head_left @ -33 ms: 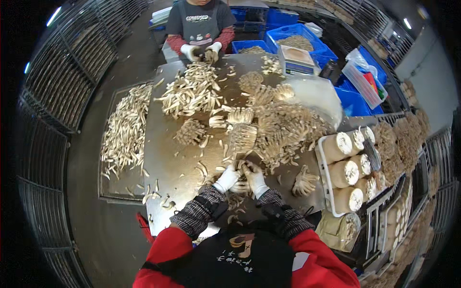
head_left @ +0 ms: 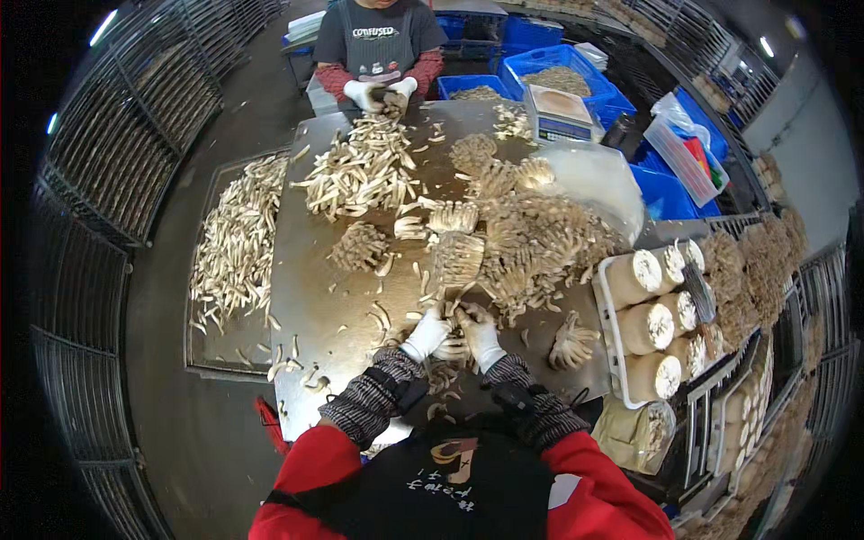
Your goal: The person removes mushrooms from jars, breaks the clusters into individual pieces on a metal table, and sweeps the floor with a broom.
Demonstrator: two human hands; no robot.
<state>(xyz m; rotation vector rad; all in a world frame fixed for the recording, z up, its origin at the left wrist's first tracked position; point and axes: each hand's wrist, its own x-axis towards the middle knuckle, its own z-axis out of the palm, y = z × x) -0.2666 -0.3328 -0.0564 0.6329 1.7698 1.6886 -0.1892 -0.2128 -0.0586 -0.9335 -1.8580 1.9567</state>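
Observation:
My left hand (head_left: 425, 335) and my right hand (head_left: 480, 335), both in white gloves, meet at the near edge of a steel table (head_left: 306, 297). Together they grip a small clump of pale mushrooms (head_left: 453, 317); part of it is hidden by the fingers. Just beyond the hands lies a larger mushroom cluster (head_left: 457, 257). Loose stems and trimmings are scattered around the hands.
A big heap of mushroom clusters (head_left: 540, 236) fills the table's right. Cut stems are piled at the far side (head_left: 360, 171) and in a left tray (head_left: 236, 238). A white crate of cylinders (head_left: 643, 328) stands right. A person in white gloves (head_left: 382, 93) works opposite, near a scale (head_left: 560, 108) and blue crates (head_left: 558, 76).

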